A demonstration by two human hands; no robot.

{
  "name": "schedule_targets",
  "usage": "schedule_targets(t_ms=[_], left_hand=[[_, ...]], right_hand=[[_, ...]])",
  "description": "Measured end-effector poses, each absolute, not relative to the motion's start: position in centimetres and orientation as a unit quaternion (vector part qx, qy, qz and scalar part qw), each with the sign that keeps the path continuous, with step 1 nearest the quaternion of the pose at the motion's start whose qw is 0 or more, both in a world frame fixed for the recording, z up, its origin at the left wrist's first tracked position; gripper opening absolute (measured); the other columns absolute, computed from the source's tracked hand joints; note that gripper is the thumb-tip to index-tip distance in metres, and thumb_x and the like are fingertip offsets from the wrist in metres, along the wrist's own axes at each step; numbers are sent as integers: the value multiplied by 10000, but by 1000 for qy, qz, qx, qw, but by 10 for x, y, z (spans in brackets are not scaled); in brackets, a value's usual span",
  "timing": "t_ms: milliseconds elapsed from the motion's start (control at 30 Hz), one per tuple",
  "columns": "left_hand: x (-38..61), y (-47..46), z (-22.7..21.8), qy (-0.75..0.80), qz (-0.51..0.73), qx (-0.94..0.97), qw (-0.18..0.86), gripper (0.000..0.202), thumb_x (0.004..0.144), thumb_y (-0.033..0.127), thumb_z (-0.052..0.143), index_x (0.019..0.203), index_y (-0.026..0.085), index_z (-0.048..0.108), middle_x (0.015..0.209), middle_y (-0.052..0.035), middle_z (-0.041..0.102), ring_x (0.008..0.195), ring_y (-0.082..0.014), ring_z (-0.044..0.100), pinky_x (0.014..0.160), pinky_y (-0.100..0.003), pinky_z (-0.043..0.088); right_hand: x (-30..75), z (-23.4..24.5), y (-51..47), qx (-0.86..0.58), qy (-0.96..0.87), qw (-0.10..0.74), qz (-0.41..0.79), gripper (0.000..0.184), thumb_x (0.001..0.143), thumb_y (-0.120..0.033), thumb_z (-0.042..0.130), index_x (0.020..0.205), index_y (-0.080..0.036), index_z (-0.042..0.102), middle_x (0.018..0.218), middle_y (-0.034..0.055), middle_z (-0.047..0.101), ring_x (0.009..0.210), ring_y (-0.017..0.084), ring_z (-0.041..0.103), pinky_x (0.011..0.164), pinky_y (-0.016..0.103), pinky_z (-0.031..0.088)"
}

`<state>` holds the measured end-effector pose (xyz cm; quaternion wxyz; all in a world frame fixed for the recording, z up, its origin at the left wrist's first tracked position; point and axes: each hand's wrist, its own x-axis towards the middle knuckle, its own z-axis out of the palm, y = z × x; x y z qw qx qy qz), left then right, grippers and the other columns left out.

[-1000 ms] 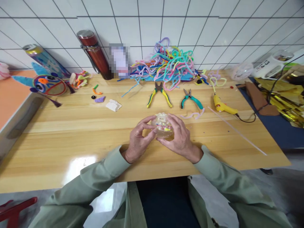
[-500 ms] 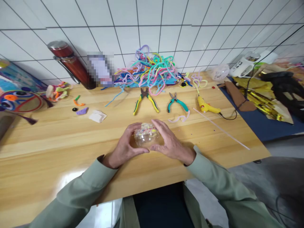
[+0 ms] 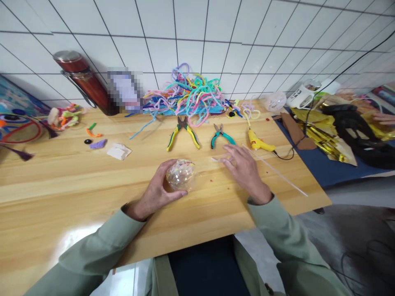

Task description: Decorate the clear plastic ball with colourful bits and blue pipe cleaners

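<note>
My left hand (image 3: 154, 191) curves round the left side of a clear plastic ball (image 3: 181, 176), thumb along its near side. Coloured bits show inside the ball's upper part, too small to name. Out to the right, my right hand (image 3: 245, 170) hovers over the table, fingers apart, at a short pale pink pipe cleaner (image 3: 217, 159). Whether its fingertips touch the pipe cleaner I cannot tell. Just beyond that hand lie teal-handled pliers (image 3: 222, 135), jaws pointing away. Yellow-and-green pliers (image 3: 183, 133) rest behind the ball.
A heap of colourful pipe cleaners (image 3: 197, 96) lies along the wall, near a dark red flask (image 3: 86, 86). To the right are a yellow glue gun (image 3: 259, 142) with its cord and a clear thin stick (image 3: 284, 176). Another person's hand (image 3: 385, 119) shows at the far right.
My right hand has left the ball and moved right, to the pink pipe cleaner. My left hand stays round the ball. The view has shifted slightly to the right.
</note>
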<state>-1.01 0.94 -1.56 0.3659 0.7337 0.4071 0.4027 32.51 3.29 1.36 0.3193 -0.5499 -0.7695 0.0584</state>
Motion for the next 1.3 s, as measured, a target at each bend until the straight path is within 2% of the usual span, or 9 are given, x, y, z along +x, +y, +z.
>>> schedule_targets(t_ms=[167, 433, 533, 667, 733, 900, 1067, 1167, 1300], left_hand=[[-9, 11, -19, 417, 409, 724, 367, 901, 819, 519, 924, 1564, 269, 482, 1558, -176, 574, 1470, -388, 586, 1286, -621, 434], [-7, 14, -21, 381, 422, 741, 357, 883, 814, 548, 922, 1543, 275, 505, 1536, -162, 604, 1458, -374, 605, 1263, -593, 477], [-6, 16, -22, 375, 422, 744, 357, 878, 826, 560, 909, 1546, 267, 500, 1544, -163, 600, 1462, -372, 604, 1267, -590, 473], [-6, 17, -23, 378, 420, 743, 358, 913, 817, 532, 921, 1567, 254, 480, 1550, -172, 595, 1464, -377, 600, 1269, -606, 466], [-6, 18, -22, 376, 419, 744, 359, 905, 818, 509, 924, 1566, 250, 484, 1550, -170, 594, 1464, -375, 601, 1269, -602, 466], [-5, 18, -19, 378, 413, 746, 360, 887, 819, 469, 923, 1559, 240, 490, 1544, -170, 602, 1461, -370, 604, 1275, -596, 460], [-4, 18, -15, 374, 416, 753, 347, 872, 828, 440, 921, 1558, 243, 487, 1542, -164, 611, 1456, -362, 611, 1264, -583, 480], [-4, 18, -15, 372, 416, 754, 347, 867, 830, 434, 922, 1556, 240, 490, 1530, -162, 618, 1444, -360, 623, 1257, -577, 490], [-5, 17, -16, 369, 415, 755, 349, 878, 841, 459, 911, 1569, 247, 469, 1547, -164, 599, 1459, -364, 606, 1268, -588, 473]], right_hand=[[351, 7, 32, -594, -772, 211, 75, 222, 1035, -242, 605, 978, -223, 819, 1004, 125, 839, 984, 310, 784, 890, 435, 617], [345, 41, 59, -625, -724, 281, 77, 280, 1017, -304, 590, 852, -202, 791, 749, 45, 774, 686, 207, 690, 676, 313, 474], [347, 50, 77, -632, -729, 249, 78, 229, 979, -272, 620, 843, -197, 787, 819, 69, 790, 760, 222, 709, 717, 323, 493], [341, 45, 76, -584, -779, 224, 42, 244, 985, -330, 670, 1144, -208, 811, 1198, 142, 813, 1118, 310, 739, 1000, 450, 560], [335, 39, 69, -560, -808, 181, 22, 269, 971, -315, 701, 1190, -196, 805, 1227, 164, 812, 1178, 349, 730, 1054, 514, 554], [324, 33, 58, -580, -809, 84, 43, 212, 1011, -196, 625, 932, -205, 821, 983, 125, 832, 987, 299, 770, 919, 426, 578], [310, 31, 50, -575, -813, 70, 63, 211, 1060, -307, 635, 1056, -181, 804, 1128, 137, 820, 1030, 258, 755, 858, 333, 543], [306, 37, 49, -578, -811, 66, 62, 219, 1059, -263, 611, 954, -182, 786, 1031, 119, 818, 934, 236, 743, 774, 310, 503], [323, 67, 63, -572, -800, 176, 43, 249, 1061, -305, 586, 926, -207, 771, 908, 78, 784, 831, 227, 702, 740, 325, 470]])
